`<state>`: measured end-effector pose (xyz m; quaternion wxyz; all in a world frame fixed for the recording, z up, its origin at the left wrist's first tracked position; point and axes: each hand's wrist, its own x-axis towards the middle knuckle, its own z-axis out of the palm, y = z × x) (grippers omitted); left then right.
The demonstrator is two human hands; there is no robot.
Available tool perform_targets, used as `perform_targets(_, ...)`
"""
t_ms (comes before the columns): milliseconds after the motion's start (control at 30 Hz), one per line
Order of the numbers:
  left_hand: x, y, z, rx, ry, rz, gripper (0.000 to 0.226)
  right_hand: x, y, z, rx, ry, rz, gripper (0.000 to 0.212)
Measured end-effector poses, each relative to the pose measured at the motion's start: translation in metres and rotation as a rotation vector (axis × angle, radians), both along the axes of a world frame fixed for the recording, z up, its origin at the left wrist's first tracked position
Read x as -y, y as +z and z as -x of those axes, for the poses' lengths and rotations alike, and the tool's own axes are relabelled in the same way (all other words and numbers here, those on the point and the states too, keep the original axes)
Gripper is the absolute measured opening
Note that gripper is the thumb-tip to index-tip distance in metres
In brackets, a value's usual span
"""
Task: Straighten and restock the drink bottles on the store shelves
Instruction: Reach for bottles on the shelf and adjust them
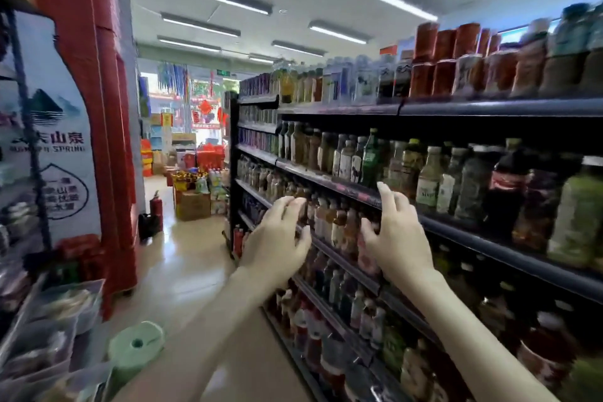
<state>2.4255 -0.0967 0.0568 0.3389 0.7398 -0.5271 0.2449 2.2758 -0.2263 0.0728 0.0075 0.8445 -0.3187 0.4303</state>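
A dark shelving unit (489,108) runs along the right, packed with drink bottles on several levels. My left hand (277,241) reaches to the third shelf, fingers and thumb curled round a dark-capped bottle (304,214) at the row's left end. My right hand (399,235) is just to its right, fingers straight and spread, thumb against the brown and pink bottles (341,222) of the same row. The shelf rail (346,263) shows below both hands. Motion blur hides the finer contact.
The aisle floor (182,258) runs ahead past a fire extinguisher (156,206) and cardboard boxes (193,204). Stacked red water cases (107,114) with a white poster (49,140) stand on the left. A green roll (137,346) and bagged goods (49,320) lie at the lower left.
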Motion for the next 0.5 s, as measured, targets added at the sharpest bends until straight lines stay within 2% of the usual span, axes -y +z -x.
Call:
perform_targets(233,0.09,0.034,-0.231,0.143,0.059,-0.05,0.049,0.104,0.038,-0.239,0.07,0.093,0.017,0.065)
perform_targets(500,0.19,0.049,-0.487,0.068,0.115,0.008,0.052,0.203,0.055,-0.49,0.086,0.163,0.074,0.068)
